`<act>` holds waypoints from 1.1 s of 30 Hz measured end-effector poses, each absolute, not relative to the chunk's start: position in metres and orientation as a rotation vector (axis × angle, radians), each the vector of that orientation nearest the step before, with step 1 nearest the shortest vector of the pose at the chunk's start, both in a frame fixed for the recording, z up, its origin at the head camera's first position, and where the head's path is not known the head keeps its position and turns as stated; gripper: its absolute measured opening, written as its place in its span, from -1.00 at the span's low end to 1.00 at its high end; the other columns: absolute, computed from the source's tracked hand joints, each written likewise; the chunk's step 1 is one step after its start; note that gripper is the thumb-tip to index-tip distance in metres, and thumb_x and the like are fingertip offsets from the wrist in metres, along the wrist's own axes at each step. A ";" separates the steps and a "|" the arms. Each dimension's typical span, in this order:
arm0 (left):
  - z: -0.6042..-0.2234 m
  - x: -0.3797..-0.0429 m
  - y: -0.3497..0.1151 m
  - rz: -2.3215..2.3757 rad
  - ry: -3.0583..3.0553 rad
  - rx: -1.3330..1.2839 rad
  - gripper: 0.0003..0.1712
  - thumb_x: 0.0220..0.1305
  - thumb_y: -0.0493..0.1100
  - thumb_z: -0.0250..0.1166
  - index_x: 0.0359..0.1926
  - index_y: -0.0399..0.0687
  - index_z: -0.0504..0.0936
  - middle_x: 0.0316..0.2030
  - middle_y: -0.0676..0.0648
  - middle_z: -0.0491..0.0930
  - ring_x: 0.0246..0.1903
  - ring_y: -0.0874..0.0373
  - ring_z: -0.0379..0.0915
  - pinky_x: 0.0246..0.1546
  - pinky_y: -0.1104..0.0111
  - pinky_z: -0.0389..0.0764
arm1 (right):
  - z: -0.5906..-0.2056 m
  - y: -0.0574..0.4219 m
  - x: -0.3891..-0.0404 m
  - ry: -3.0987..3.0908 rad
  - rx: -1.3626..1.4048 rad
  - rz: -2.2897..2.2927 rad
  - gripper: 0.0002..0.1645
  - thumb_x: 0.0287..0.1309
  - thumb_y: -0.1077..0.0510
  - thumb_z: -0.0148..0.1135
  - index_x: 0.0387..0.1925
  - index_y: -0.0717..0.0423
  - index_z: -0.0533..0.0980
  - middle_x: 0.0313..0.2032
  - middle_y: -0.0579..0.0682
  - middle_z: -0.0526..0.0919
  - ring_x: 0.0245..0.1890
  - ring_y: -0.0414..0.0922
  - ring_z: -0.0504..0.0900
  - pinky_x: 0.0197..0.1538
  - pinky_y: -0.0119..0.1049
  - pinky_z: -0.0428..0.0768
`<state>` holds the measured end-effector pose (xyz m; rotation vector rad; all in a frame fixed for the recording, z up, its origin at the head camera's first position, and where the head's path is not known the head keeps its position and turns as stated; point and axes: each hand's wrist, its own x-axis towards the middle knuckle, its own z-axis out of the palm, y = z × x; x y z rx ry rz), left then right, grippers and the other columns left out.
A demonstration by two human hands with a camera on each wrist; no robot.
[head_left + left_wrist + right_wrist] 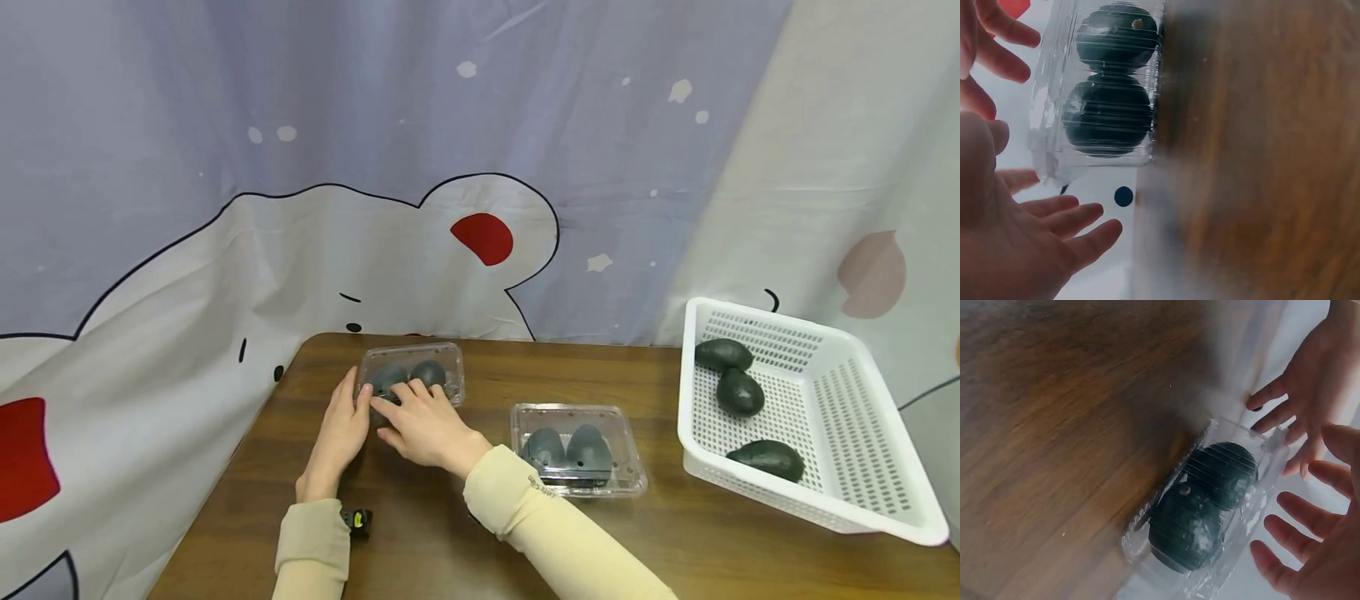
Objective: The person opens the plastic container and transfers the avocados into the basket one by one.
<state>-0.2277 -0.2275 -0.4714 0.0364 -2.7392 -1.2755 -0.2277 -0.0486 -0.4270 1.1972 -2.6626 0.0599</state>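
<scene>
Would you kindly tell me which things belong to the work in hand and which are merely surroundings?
Work in hand:
left clear box by the right hand, its two avocados
probably right clear box, its avocado pair
probably white basket, its three avocados

Surroundings:
patterned curtain
wooden table

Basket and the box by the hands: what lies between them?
A second box, holding two avocados, stands between them, slightly lower in the head view.
</scene>
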 end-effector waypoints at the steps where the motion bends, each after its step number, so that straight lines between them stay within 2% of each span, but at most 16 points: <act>1: -0.472 -0.228 -0.228 -1.304 -2.731 0.055 -0.23 0.56 0.18 -0.29 0.53 -0.21 -0.18 0.45 -0.40 -0.11 0.39 -0.35 -0.09 0.31 -0.19 0.07 | -0.427 -0.051 -0.229 -2.647 1.194 0.052 -0.41 0.39 -0.21 0.06 0.38 -0.23 0.36 0.19 -0.02 0.48 0.17 -0.01 0.42 0.09 -0.03 0.49; 6: -0.475 -0.231 -0.231 -1.431 -2.699 0.173 -0.22 0.56 0.17 -0.28 0.52 -0.26 -0.18 0.41 -0.44 -0.01 0.33 -0.33 0.10 0.28 -0.16 0.16 | -0.430 -0.065 -0.238 -2.576 1.158 0.035 -0.51 0.35 -0.17 0.14 0.26 -0.25 0.48 0.00 -0.08 0.56 -0.01 -0.09 0.48 -0.09 -0.18 0.50; 9: -0.474 -0.230 -0.234 -1.441 -2.695 0.245 -0.26 0.57 0.14 -0.28 0.49 -0.32 -0.05 0.41 -0.43 0.05 0.34 -0.34 0.08 0.30 -0.16 0.14 | -0.431 -0.076 -0.243 -2.571 1.126 0.018 -0.57 0.33 -0.15 0.17 0.20 -0.26 0.52 -0.06 -0.09 0.57 -0.06 -0.10 0.49 -0.15 -0.20 0.50; 10: -0.474 -0.228 -0.235 -1.443 -2.692 0.269 -0.27 0.57 0.13 -0.29 0.47 -0.32 0.02 0.38 -0.41 0.14 0.31 -0.32 0.14 0.27 -0.15 0.19 | -0.431 -0.080 -0.245 -2.571 1.118 0.008 -0.58 0.33 -0.15 0.17 0.18 -0.26 0.53 -0.07 -0.10 0.58 -0.07 -0.10 0.50 -0.16 -0.20 0.50; 13: -0.474 -0.226 -0.237 -1.449 -2.649 0.311 -0.37 0.58 0.08 -0.35 0.32 -0.28 0.32 0.17 -0.34 0.42 0.13 -0.24 0.36 0.10 -0.01 0.45 | -0.431 -0.090 -0.248 -2.574 1.101 -0.011 -0.66 0.33 -0.12 0.18 0.10 -0.24 0.57 -0.12 -0.11 0.58 -0.11 -0.11 0.51 -0.18 -0.20 0.51; 15: -0.475 -0.225 -0.237 -1.480 -2.604 0.334 -0.40 0.58 0.04 -0.37 0.17 -0.27 0.43 -0.01 -0.29 0.51 -0.07 -0.13 0.47 -0.11 0.18 0.56 | -0.433 -0.097 -0.251 -2.566 1.100 -0.024 -0.74 0.34 -0.09 0.17 0.01 -0.22 0.59 -0.17 -0.12 0.58 -0.15 -0.13 0.51 -0.20 -0.21 0.52; 18: -0.477 -0.225 -0.239 -1.548 -2.544 0.373 -0.44 0.58 0.02 -0.37 0.01 -0.28 0.46 -0.17 -0.23 0.51 -0.27 0.01 0.48 -0.32 0.35 0.56 | -0.436 -0.106 -0.252 -2.568 1.104 -0.049 -0.80 0.37 -0.08 0.14 -0.06 -0.24 0.59 -0.21 -0.14 0.56 -0.18 -0.15 0.50 -0.20 -0.23 0.52; 24: -0.477 -0.220 -0.245 -1.968 -2.389 0.463 -0.47 0.59 0.05 -0.32 -0.11 -0.23 0.47 -0.44 -0.04 0.50 -0.49 0.16 0.43 -0.44 0.31 0.55 | -0.444 -0.123 -0.249 -2.602 1.123 -0.107 -0.76 0.37 -0.09 0.14 0.02 -0.31 0.58 -0.18 -0.16 0.51 -0.19 -0.17 0.45 -0.23 -0.29 0.48; 30: -0.480 -0.219 -0.246 -2.275 -2.204 0.496 -0.61 0.57 0.03 -0.16 -0.25 0.03 0.53 -0.54 0.07 0.51 -0.53 0.21 0.42 -0.44 0.34 0.50 | -0.447 -0.132 -0.246 -2.630 1.095 -0.177 -0.88 0.35 0.00 0.20 -0.12 -0.21 0.58 -0.18 -0.16 0.49 -0.20 -0.18 0.44 -0.20 -0.32 0.50; 33: -0.486 -0.220 -0.244 -2.390 -2.069 0.491 -0.64 0.57 0.03 -0.11 -0.29 0.09 0.54 -0.54 0.08 0.50 -0.56 0.22 0.40 -0.47 0.36 0.47 | -0.447 -0.134 -0.245 -2.652 1.071 -0.203 -0.88 0.32 0.02 0.25 -0.12 -0.21 0.57 -0.17 -0.18 0.49 -0.18 -0.19 0.44 -0.19 -0.33 0.50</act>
